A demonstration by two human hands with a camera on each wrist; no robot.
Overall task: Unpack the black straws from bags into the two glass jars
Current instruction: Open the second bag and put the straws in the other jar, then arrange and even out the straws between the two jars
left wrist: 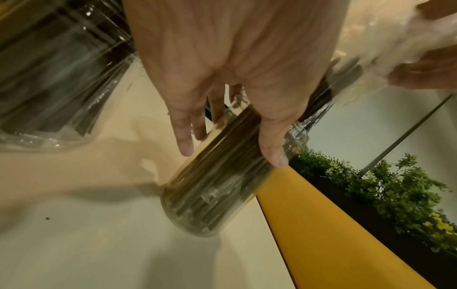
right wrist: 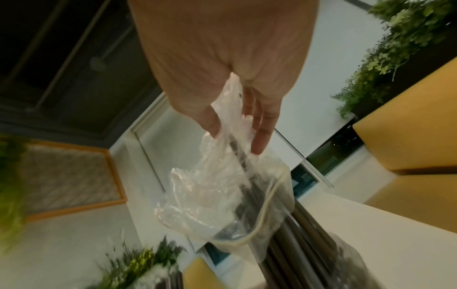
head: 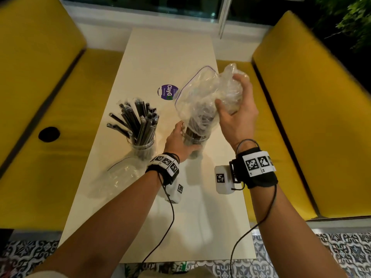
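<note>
Second jar [head: 193,141] stands right of centre on the counter [head: 170,57], left hand [head: 178,142] grasping its side. Right hand [head: 234,109] clutches the crumpled clear bag [head: 200,97] upended over its mouth, black straws [left wrist: 217,176] already inside. Left jar [head: 143,147] full; spent bag [head: 120,175] near it. Next, likely: lift bag clear without dragging straws out.

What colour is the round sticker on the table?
Purple sticker with white lettering; clearest in the head view.
</note>
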